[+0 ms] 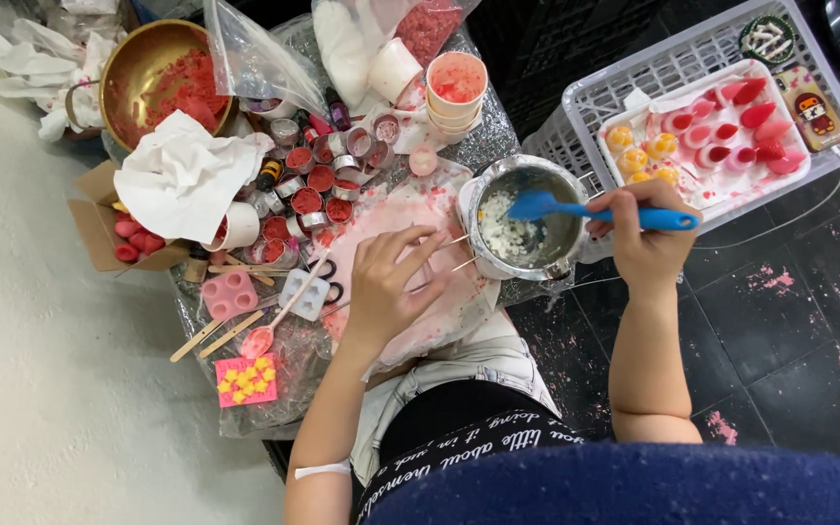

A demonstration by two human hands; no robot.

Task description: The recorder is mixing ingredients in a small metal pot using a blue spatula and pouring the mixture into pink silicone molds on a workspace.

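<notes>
Head view: the fingers (634, 199) of the right hand (642, 238) are clenched around the handle of a blue silicone spatula (595, 211), whose blade dips into a small metal pot (522, 219). The pot holds white flakes on its left side and stands at the right edge of a pink-stained white sheet (420, 262) on the table (478, 146). The left hand (386, 287) lies flat on that sheet, fingers (420, 248) released and spread, grasping nothing; its fingertips rest near two thin wooden sticks (459, 251) that jut out beside the pot.

Left of this hand lie a pink silicone mould (228, 294), a pale mould (303, 294), a pink spoon (269, 331) and flat wooden sticks (211, 337). Below them sits a pink card with yellow stars (246, 379). Further up, many small round tins with red filling (308, 185) crowd together, next to crumpled white paper (182, 175) and a brass bowl with red crumbs (162, 83). A stack of paper cups (456, 92) stands above the pot. To the right, on the dark tiled floor (789, 321), a white plastic crate (663, 73) carries a tray of red, pink and yellow shaped pieces (712, 136).
</notes>
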